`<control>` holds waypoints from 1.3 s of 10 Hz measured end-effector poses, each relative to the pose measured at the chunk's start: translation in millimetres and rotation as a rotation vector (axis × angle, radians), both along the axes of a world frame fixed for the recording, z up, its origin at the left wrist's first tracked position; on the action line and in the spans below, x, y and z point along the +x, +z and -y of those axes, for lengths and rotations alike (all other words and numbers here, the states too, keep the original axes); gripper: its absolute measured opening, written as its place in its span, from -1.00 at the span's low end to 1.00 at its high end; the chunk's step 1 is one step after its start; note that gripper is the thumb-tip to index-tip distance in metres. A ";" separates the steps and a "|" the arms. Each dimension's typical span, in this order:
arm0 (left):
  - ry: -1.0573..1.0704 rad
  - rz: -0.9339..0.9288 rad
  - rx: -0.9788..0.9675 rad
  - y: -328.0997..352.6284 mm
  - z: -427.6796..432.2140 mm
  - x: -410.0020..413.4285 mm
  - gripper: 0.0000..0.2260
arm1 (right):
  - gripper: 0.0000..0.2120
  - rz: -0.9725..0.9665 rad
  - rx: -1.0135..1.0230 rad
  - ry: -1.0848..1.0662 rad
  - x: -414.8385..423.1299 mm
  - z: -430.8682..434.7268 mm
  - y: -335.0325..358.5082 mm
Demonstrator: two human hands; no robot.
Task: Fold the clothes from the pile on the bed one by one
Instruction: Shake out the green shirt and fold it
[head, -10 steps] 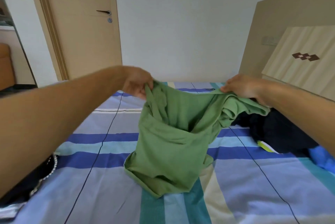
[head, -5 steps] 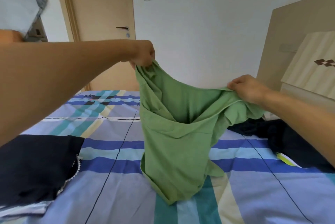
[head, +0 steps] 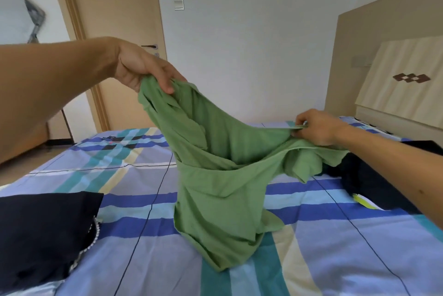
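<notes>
Above the striped bed (head: 148, 235), soft green garment (head: 215, 199) hangs creased, lower end touching the sheet. Raised left hand (head: 143, 68) pinches one edge; lower right hand (head: 318, 128) grips the other.

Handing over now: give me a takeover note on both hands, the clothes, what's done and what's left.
Left hand holds one end of the green shirt, high. Right hand pinches the other end, lower. Shirt hangs bunched, bottom touching the bed. Dark garment lies at left, apparently folded; dark pile at right. Done: shirt lifted. Left: spread and fold it, then the pile.
</notes>
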State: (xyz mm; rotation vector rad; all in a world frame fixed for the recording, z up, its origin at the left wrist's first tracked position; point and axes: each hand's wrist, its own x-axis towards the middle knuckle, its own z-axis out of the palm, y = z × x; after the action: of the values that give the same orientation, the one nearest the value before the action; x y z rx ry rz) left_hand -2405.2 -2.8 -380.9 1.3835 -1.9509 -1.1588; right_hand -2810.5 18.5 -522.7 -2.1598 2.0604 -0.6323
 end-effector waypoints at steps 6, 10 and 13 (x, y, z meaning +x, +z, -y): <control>0.035 -0.779 0.020 -30.7 -33.1 -17.6 -0.84 | -0.61 0.829 0.421 -0.239 -29.0 -16.1 0.9; -0.174 -0.680 -0.002 -36.4 -46.2 -90.4 -0.42 | -0.49 0.828 0.438 0.625 100.5 -62.8 60.4; -0.164 -0.547 -0.022 -33.7 -48.4 -74.5 -0.47 | -0.69 1.375 0.317 0.741 111.8 -52.2 41.2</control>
State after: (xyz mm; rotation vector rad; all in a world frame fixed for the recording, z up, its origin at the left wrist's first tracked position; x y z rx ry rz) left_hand -2479.7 45.6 -414.6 0.7875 -1.6866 -1.4060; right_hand -2698.7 70.7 -481.4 -1.3452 0.5475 -1.0821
